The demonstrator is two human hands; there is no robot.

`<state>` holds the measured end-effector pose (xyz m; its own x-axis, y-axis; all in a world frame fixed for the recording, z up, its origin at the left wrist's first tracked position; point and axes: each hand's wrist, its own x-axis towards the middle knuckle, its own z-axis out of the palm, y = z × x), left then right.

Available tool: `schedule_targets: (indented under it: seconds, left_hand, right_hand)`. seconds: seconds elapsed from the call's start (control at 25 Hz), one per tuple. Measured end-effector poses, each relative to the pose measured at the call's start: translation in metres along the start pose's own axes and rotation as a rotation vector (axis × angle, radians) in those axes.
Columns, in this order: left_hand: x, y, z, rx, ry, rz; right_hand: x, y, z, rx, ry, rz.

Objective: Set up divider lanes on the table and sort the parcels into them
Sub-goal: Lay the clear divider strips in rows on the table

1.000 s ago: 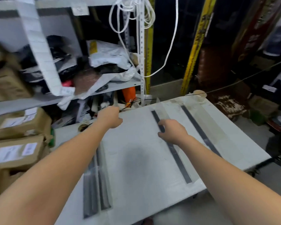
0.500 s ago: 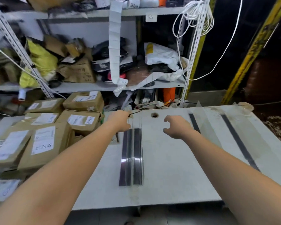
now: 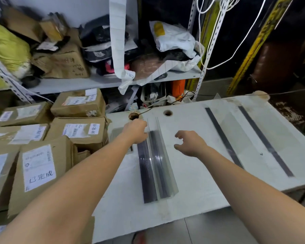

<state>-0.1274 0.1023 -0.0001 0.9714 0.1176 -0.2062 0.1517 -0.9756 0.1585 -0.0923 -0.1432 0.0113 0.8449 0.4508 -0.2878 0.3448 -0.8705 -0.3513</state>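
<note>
The left hand (image 3: 136, 132) grips the stacked dividers (image 3: 155, 164) — right hand (image 3: 188, 145) hovers beside; fingers loosely curled, empty.

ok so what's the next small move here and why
Probably close the right hand on the right-hand divider of the touching pair and slide it rightward. The left hand is at the pair's far end, its grip blurred; the right hand hovers open beside it, and two other dividers already lie spaced apart farther right on the table.
</note>
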Motion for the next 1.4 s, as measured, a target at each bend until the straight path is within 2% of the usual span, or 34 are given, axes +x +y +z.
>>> schedule_targets:
  seconds: [0.24,0.48,0.68,0.8,1.04,1.28,1.4]
  left_hand:
    - [0.046,-0.005,0.020,-0.020,0.026,0.141]
    - [0.086,-0.005,0.026,0.040,-0.050,0.438]
    - [0.100,-0.006,0.031,-0.009,-0.029,0.603]
    - [0.106,-0.003,0.033,0.030,-0.032,0.641]
    - [0.102,-0.007,0.038,-0.068,-0.011,0.666]
    - [0.106,-0.004,0.026,0.020,-0.142,0.674]
    - [0.111,0.002,0.024,0.018,-0.157,0.659]
  right_hand:
    - [0.010,-0.003,0.037,0.124,-0.037,0.112]
    - [0.000,0.002,0.067,0.321,-0.066,0.184]
    - [-0.011,0.008,0.074,0.445,-0.099,0.238]
    - [-0.018,0.011,0.079,0.494,-0.137,0.258]
    - [-0.026,0.024,0.085,0.564,-0.160,0.311]
    - [-0.034,0.024,0.092,0.616,-0.191,0.307]
    - [-0.036,0.025,0.091,0.601,-0.169,0.300]
